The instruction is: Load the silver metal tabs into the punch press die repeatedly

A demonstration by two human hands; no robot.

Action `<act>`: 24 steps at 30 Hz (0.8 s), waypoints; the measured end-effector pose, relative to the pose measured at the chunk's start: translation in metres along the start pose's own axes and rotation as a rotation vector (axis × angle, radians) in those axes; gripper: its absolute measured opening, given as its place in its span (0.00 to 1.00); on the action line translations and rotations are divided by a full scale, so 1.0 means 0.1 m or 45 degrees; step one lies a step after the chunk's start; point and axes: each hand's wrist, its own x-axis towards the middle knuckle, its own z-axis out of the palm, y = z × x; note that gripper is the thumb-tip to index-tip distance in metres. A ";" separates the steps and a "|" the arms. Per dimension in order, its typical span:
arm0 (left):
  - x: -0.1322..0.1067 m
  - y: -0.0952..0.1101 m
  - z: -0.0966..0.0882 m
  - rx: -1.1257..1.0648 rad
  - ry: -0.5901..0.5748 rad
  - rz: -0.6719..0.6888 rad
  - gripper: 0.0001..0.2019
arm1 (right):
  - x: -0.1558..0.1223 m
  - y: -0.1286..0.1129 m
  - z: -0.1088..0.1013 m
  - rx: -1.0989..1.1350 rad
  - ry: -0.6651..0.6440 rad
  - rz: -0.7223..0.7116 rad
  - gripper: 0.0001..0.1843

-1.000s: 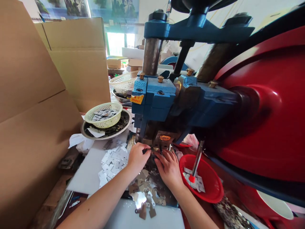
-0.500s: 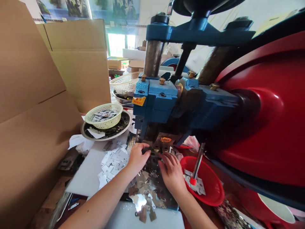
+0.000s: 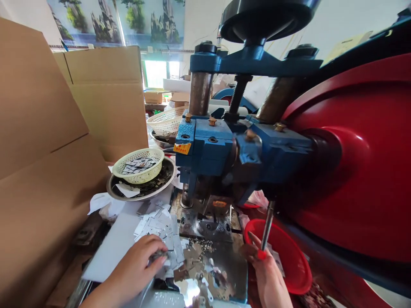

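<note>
My left hand (image 3: pixel 136 267) is low over a pile of flat white-grey metal plates (image 3: pixel 159 224) on a white sheet. Its fingers are curved, with thumb and forefinger apart; what lies under the palm is hidden. My right hand (image 3: pixel 271 276) is at the red bowl (image 3: pixel 298 269), partly behind a metal lever with a red tip (image 3: pixel 267 226). Its fingers are blurred, and I cannot see whether they grip anything. Between the hands stands the blue press (image 3: pixel 213 143), and no hand is at its steel die (image 3: pixel 207 226).
Shiny scrap pieces (image 3: pixel 192 286) and small bits litter the press bed. To the left, a cream basket (image 3: pixel 138 177) of plates sits in a metal basin (image 3: pixel 170 175). Cardboard (image 3: pixel 105 102) walls the left side; a big red wheel (image 3: pixel 369 162) fills the right.
Both hands have left the die. My left hand has come back and left to the plate pile; my right has moved right to the red bowl. The view has tipped up slightly.
</note>
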 end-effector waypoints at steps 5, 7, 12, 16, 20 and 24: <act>-0.20 -0.55 -0.15 0.259 0.242 0.029 0.14 | 0.19 0.02 0.22 -0.259 0.004 0.103 0.33; -0.09 -0.70 -0.20 0.325 0.360 -0.046 0.15 | 0.34 -0.01 0.38 -0.480 -0.071 0.066 0.31; 0.47 -0.76 -0.26 0.534 0.560 -0.343 0.21 | 0.63 -0.08 0.77 -0.850 -0.269 -0.159 0.23; 0.74 -0.73 -0.27 0.697 0.476 -0.431 0.22 | 0.64 -0.15 0.81 -0.861 -0.208 -0.131 0.20; 0.76 -0.76 -0.28 0.678 0.423 -0.375 0.16 | 0.57 -0.22 0.44 -0.691 0.021 -0.091 0.23; 0.71 -0.80 -0.35 0.648 0.381 -0.337 0.15 | 0.45 -0.32 -0.21 -0.751 0.362 -0.049 0.27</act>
